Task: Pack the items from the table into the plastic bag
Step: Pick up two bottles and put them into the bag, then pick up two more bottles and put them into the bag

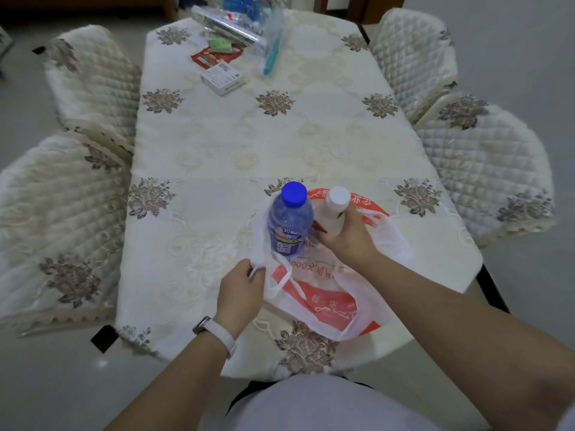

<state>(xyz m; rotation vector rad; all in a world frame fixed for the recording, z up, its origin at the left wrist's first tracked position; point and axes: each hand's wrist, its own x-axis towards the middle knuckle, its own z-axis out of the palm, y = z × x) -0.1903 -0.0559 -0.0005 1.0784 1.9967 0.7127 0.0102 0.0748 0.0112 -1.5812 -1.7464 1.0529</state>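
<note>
A white plastic bag (323, 303) with red print lies open on the near part of the table. A water bottle (289, 222) with a blue cap and blue label stands upright inside the bag's mouth. My left hand (241, 290) pinches the bag's left handle and rim. My right hand (345, 237) grips a white bottle (334, 209) with a white cap, upright over the bag just right of the water bottle. The lower part of the white bottle is hidden by my fingers.
At the table's far end lie a white box (222, 77), a red packet (214, 56), a green packet (221, 45), a long clear roll box (227, 26) and a teal-edged clear pouch (273, 45). Quilted chairs (90, 79) flank both long sides of the table (217, 150).
</note>
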